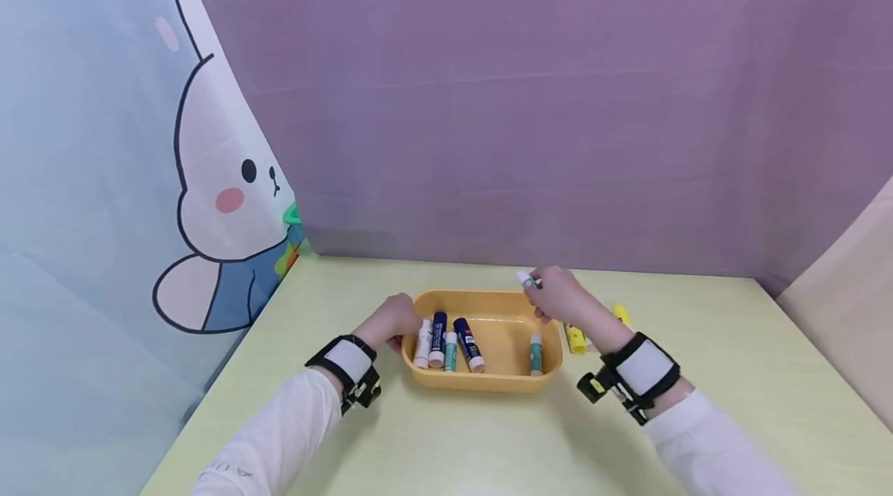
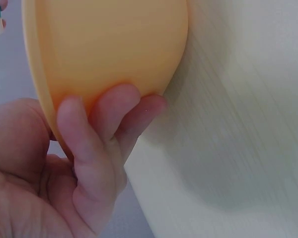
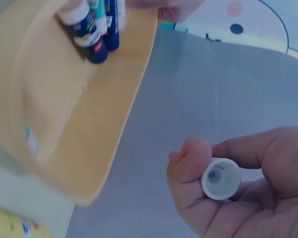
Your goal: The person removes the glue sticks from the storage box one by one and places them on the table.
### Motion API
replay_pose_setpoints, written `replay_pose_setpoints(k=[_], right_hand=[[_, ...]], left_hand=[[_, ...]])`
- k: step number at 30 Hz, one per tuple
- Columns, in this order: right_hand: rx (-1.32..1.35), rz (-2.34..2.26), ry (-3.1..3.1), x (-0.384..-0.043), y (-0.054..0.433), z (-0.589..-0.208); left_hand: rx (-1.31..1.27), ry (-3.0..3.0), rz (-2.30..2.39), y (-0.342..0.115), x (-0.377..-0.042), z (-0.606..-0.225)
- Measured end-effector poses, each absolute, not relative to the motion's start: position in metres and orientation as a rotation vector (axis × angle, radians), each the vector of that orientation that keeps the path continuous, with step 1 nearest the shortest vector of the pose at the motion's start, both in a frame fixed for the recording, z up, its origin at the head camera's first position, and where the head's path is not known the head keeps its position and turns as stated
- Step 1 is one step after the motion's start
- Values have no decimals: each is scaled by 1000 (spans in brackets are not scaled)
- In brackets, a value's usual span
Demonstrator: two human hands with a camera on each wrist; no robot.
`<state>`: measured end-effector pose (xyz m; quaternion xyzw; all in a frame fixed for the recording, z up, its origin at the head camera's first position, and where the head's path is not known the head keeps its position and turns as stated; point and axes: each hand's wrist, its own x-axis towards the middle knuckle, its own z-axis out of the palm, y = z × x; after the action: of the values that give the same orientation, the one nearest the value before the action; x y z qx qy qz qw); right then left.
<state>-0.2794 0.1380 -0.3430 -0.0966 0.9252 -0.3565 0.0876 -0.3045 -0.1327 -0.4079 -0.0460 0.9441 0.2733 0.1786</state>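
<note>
An orange plastic basket (image 1: 481, 383) stands on the table. My left hand (image 1: 398, 318) pinches its left rim, with the fingers along the outer wall (image 2: 114, 44) and the thumb on the inner side. Over the basket's back right corner, my right hand (image 1: 563, 298) holds a small teal-and-white glue stick (image 1: 526, 279); its hollow white end (image 3: 221, 178) faces the right wrist camera. Inside at the left lie a white glue stick (image 1: 422, 342), two navy ones (image 1: 437, 339) and a small teal one (image 1: 450, 352). Another teal glue stick (image 1: 536, 354) leans at the right end.
Right of the basket a yellow glue stick (image 1: 575, 339) lies on the pale table (image 1: 481, 449), and a second yellow thing (image 1: 622, 315) shows partly behind the right forearm. A purple cloth (image 1: 523, 132) hangs at the back; a curtain with a cartoon rabbit (image 1: 230, 147) hangs left.
</note>
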Motion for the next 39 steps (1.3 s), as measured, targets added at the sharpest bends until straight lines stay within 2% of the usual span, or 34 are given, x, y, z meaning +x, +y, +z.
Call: replay_pose_setpoints(k=[14, 29, 39], right_hand=[[-143, -954, 2793, -281, 197, -347], [58, -1033, 2775, -283, 278, -374], [157, -1050, 2726, -283, 306, -402]], left_hand=[[-135, 2676, 780, -133, -300, -405], [-117, 2676, 787, -133, -301, -406], [-126, 2687, 785, -133, -303, -409]])
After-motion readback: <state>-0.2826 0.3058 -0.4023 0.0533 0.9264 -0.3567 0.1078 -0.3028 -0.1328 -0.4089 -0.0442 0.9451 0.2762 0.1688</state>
